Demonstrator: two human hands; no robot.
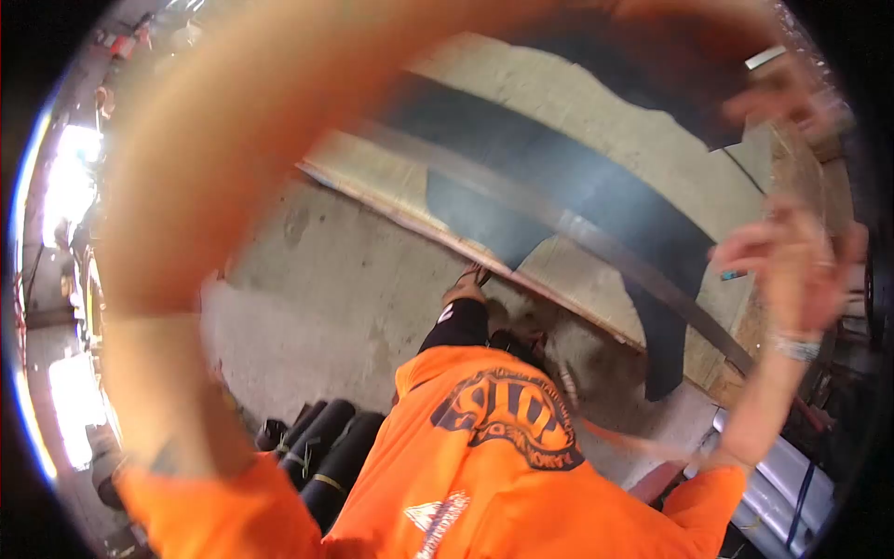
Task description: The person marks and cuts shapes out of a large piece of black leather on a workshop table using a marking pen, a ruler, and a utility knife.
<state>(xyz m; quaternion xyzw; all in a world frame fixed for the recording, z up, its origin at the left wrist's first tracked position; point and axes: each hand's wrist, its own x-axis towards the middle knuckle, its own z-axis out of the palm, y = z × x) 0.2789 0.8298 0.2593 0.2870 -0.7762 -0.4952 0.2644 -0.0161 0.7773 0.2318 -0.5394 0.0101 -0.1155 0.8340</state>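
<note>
The right hand's fingers (731,252) are at the right part of the table (587,293). Left of them, a large cloth (596,191) lies on the table, and a long strip (643,270) crosses over it, ending behind the fingers. Ahead of them is another cloth (643,79). The floor (298,279) is well left, past the table's edge. Behind the fingers lie wrapped rolls (782,484); other rolls (321,456) lie behind and well left.
</note>
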